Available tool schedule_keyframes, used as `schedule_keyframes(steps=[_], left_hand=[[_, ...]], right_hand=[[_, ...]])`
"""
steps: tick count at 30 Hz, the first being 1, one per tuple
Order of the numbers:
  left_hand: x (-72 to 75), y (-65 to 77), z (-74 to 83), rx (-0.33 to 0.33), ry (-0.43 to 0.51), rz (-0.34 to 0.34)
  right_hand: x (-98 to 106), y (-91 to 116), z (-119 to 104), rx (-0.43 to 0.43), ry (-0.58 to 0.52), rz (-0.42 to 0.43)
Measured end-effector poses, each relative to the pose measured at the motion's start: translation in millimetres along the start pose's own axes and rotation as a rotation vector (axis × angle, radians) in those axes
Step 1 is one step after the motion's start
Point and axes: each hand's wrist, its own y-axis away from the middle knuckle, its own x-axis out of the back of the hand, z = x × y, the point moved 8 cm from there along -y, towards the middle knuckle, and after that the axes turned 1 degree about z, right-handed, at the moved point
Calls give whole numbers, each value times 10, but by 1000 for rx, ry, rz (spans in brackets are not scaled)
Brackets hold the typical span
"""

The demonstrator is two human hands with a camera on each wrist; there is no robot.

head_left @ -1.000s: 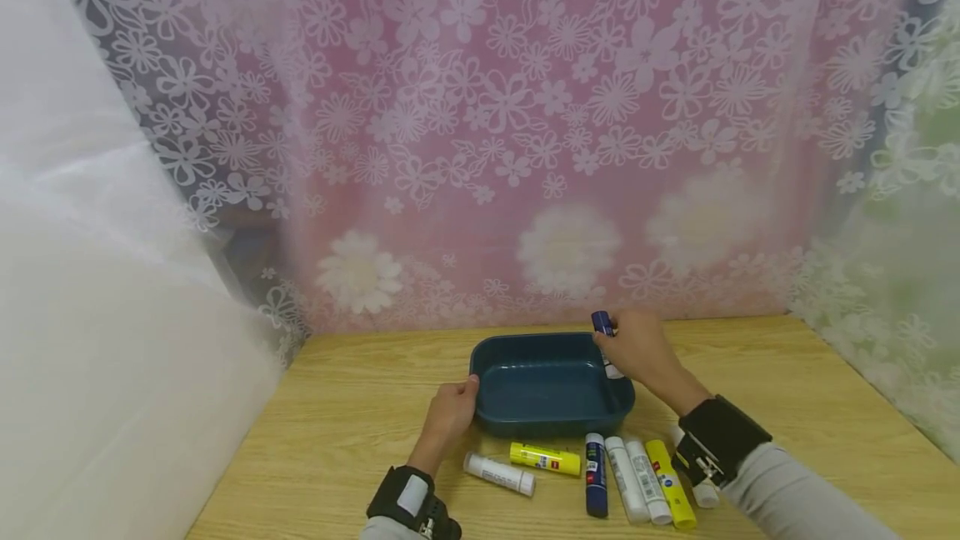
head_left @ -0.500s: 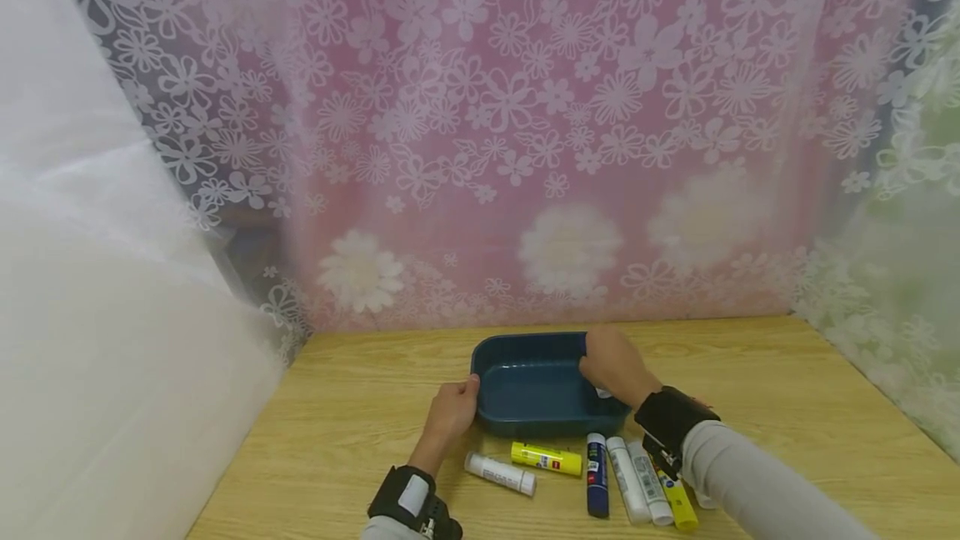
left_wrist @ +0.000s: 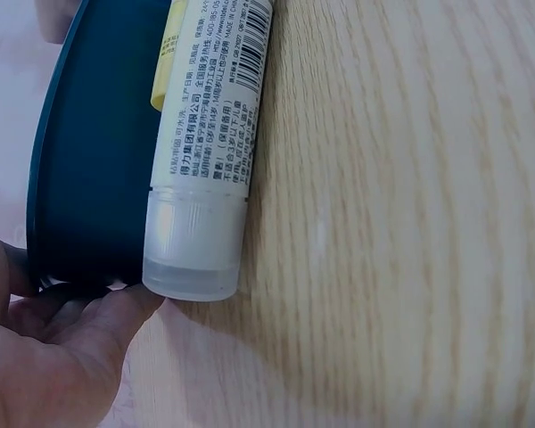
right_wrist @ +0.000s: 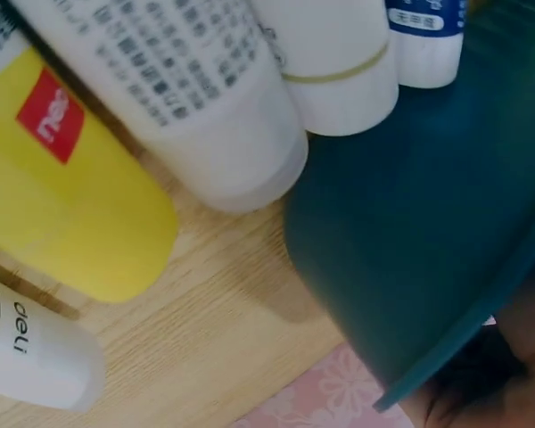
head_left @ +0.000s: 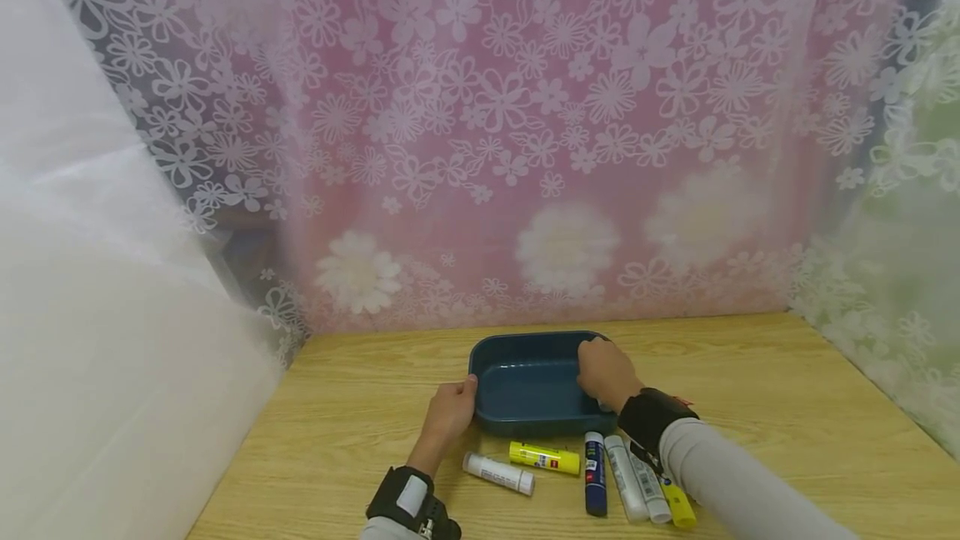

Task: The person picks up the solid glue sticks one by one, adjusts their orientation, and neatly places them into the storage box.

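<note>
A dark teal rectangular box stands on the table. My left hand grips its left rim, and in the left wrist view the fingers bend around the box's end. My right hand is inside the right end of the box, curled around a blue glue stick, nearly all hidden behind the hand. In front lie a white glue stick, a yellow glue stick and a blue glue stick. Farther right are two more white ones and another yellow glue stick, partly covered by the right wrist.
Another white glue stick shows in the right wrist view, beyond the yellow one. The wooden table extends to both sides of the box. A pink flowered curtain hangs at the back, and a white sheet hangs at left.
My right hand has lowered the blue glue stick into the box's right end and shifted slightly left. The left hand and the loose glue sticks have stayed put.
</note>
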Motion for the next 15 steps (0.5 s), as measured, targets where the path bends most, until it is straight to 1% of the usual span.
schedule_keyframes(steps=[4,8,12,15], left_hand=[[6,1,-8,-4,6,1],[8,-2,-1,-13,-6,1],[14,8,44,-22,-10,-2],[14,15,46,-14,-9,-4]], right_hand=[[-50,-12,-13,0,36,3],[-84,-28,-3,-22,77,0],[-89,-22,1,-19,116,22],[-72,1,-27,-9,117,42]])
